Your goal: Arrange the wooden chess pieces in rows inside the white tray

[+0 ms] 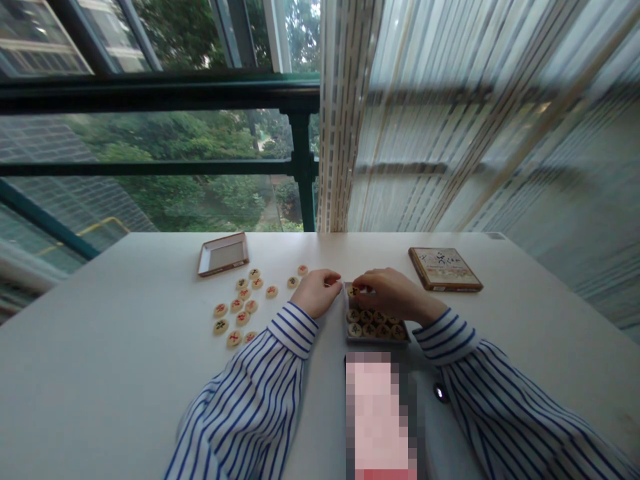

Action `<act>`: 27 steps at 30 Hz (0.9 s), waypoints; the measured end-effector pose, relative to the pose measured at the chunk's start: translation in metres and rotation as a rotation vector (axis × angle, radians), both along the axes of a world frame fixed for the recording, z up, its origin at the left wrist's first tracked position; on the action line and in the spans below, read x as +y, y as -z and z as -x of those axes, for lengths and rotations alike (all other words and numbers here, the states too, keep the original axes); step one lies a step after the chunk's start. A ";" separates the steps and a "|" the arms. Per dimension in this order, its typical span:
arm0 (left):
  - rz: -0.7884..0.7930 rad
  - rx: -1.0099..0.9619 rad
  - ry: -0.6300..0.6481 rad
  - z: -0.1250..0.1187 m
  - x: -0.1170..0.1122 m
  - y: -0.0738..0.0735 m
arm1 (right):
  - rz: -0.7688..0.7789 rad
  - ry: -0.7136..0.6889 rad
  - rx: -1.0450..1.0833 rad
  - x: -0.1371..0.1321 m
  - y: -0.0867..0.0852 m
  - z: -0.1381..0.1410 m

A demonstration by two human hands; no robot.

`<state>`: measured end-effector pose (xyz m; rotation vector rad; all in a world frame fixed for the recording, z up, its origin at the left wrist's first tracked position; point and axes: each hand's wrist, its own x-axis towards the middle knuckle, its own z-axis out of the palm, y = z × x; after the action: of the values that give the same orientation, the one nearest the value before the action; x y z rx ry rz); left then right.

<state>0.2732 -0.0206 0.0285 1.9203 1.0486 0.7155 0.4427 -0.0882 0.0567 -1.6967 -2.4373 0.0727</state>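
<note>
A small grey box (pixel 377 343) holds rows of round Chinese chess pieces (pixel 369 331) with dark characters. My right hand (pixel 393 293) reaches over its far part, hiding some of the pieces there. Its fingertips are closed on a Chinese chess piece (pixel 353 291) at the box's far left corner. Just left of that corner is my left hand (pixel 317 293), fingers curled together; whatever they hold, if anything, is hidden. Loose Chinese chess pieces (pixel 243 293), marked in red or black, lie scattered on the white table to the left.
An open, shallow box lid (pixel 223 255) lies at the back left of the table (pixel 125 360). On the right is a flat decorated box (pixel 445 269). A phone-like device with a blurred screen (pixel 380 413) lies in front, and a small dark oval object (pixel 441 393) sits by my right sleeve.
</note>
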 end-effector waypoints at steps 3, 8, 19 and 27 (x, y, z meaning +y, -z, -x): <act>-0.075 0.156 0.034 0.000 -0.003 -0.003 | 0.014 -0.007 -0.058 0.000 0.001 0.001; -0.106 0.351 0.096 -0.002 -0.008 -0.005 | 0.036 -0.018 -0.114 0.000 0.006 0.001; -0.092 0.381 0.139 -0.002 -0.007 0.002 | 0.053 -0.021 -0.141 0.001 0.012 0.000; -0.091 0.381 0.152 -0.002 -0.007 0.001 | 0.057 -0.027 -0.130 0.001 0.012 -0.001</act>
<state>0.2754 -0.0278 0.0273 2.2441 1.0941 0.3219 0.4433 -0.0874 0.0447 -1.7436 -2.5752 0.0368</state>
